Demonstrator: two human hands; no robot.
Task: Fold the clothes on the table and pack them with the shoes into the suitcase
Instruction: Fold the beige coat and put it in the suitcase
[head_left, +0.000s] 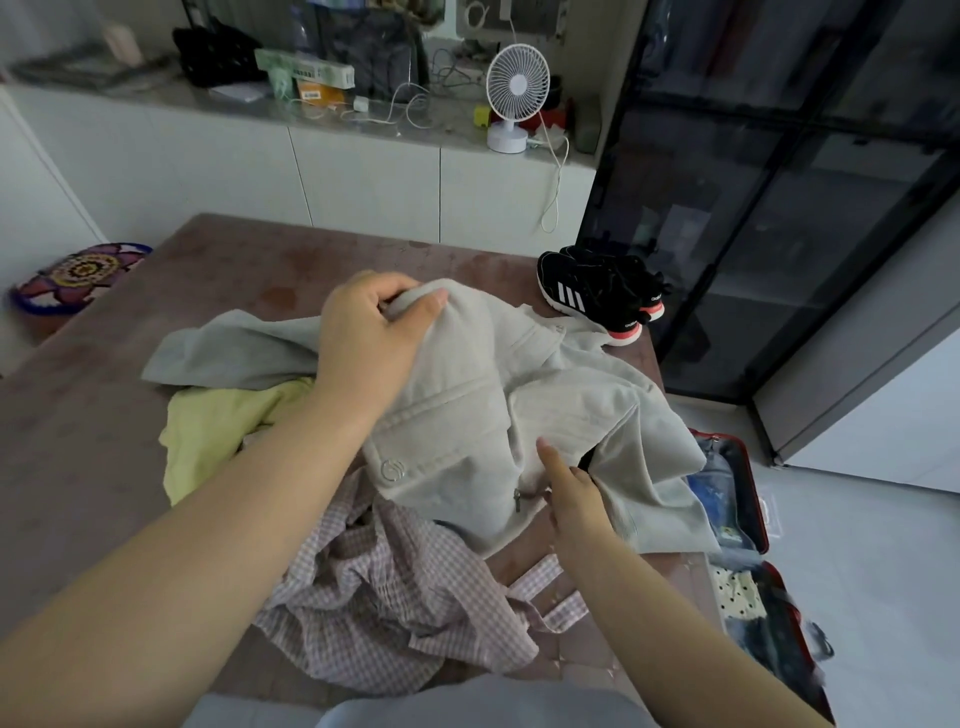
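Observation:
A beige zip jacket (467, 415) lies crumpled on top of the clothes pile on the brown table (88, 426). My left hand (374, 332) grips a bunched fold of it near its top. My right hand (571, 493) holds the jacket's lower edge by the zip, index finger pointing up. Under the jacket lie a yellow-green garment (218, 431) and a pink checked shirt (395, 587). A pair of black shoes (602, 291) with white stripes stands at the table's far right corner. The open red suitcase (753, 499) sits on the floor to the right, with items inside.
A white cabinet counter at the back carries a small white fan (514, 93), cables and boxes. A dark glass cabinet (779, 208) stands right of the table. A colourful round cushion (78, 275) lies at the far left. Pale floor shows beyond the suitcase.

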